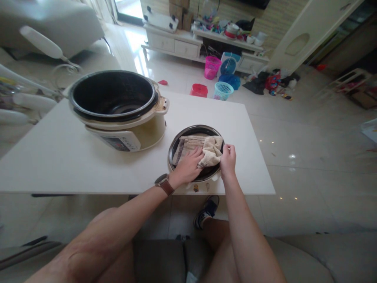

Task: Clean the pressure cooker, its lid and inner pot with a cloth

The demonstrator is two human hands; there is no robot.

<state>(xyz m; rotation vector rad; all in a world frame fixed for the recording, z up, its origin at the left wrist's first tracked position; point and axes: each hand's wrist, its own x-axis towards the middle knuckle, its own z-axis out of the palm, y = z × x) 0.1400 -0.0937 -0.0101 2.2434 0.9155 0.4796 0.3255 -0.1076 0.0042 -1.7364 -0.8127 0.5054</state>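
A round metal lid (176, 146) lies flat on the white table (59, 157), near its front edge. A beige cloth (203, 148) is spread and bunched on top of the lid. My left hand (188, 167), with a brown-strapped watch on the wrist, presses down on the cloth with fingers curled over it. My right hand (228, 157) pinches the cloth's bunched right end at the lid's right rim. An open electric cooker (118, 110) with a dark inner pot stands to the left of the lid.
The table's front edge runs just above my knees. Beyond the table, on a glossy tiled floor, stand a pink basket (212, 67), a red tub (199, 90) and a blue basket (223, 90). A white low cabinet (176, 45) lines the far wall.
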